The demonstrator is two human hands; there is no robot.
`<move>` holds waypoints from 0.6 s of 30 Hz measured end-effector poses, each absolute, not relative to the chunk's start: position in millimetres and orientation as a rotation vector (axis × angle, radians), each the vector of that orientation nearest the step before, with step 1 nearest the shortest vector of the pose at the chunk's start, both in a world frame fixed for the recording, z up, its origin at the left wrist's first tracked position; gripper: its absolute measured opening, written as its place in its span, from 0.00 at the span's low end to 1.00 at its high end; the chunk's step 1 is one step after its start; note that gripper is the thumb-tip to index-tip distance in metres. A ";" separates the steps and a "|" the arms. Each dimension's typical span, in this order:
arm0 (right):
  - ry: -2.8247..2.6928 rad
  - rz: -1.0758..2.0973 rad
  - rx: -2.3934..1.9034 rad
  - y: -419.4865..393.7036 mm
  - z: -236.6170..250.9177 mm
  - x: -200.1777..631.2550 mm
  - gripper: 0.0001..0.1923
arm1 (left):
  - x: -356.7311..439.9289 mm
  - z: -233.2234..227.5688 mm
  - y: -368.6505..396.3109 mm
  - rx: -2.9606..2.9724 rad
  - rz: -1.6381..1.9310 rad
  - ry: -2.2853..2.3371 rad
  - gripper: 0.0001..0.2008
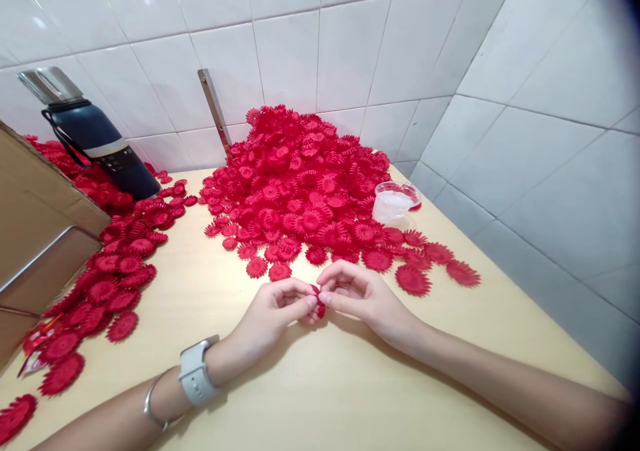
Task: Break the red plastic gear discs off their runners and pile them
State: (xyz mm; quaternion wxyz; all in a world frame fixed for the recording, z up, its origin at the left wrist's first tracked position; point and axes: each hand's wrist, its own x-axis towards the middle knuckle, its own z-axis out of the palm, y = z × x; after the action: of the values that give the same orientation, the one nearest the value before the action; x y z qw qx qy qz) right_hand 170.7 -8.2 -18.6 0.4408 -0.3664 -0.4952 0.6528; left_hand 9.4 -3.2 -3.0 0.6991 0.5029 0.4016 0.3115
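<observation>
Presently both hands meet over the near middle of the counter point(350, 384), left hand point(273, 314) and right hand point(357, 294) each with grip pinched on one small red pleated flower point(319, 308) (largely hidden by fingertips). Judged step: working or separating a single piece; the next move calls for fine fingertip control. Its look: crimson, ridged, thin. A large heap of like flowers point(300, 184) lies beyond.
</observation>
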 end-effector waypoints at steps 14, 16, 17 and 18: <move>-1.269 1.570 -0.942 -7.5 -15.0 171.7 0.07 | 9.9 -2.8 -4.3 1.131 0.717 0.902 0.03; -1.263 1.591 -0.925 -7.6 -14.7 170.8 0.07 | 10.5 -2.9 -4.0 1.140 0.720 0.910 0.02; -1.266 1.604 -0.923 -7.7 -14.9 170.3 0.07 | 10.9 -3.0 -3.9 1.146 0.718 0.919 0.02; -1.274 1.616 -0.924 -8.0 -15.3 169.9 0.08 | 11.2 -3.1 -3.7 1.150 0.714 0.929 0.02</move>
State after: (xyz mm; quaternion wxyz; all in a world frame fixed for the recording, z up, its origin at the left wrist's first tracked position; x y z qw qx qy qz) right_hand 169.9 -8.0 -15.3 0.4287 -0.3701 -0.5101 0.6473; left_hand 11.2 -3.7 -3.1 0.6818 0.5124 0.4141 0.3181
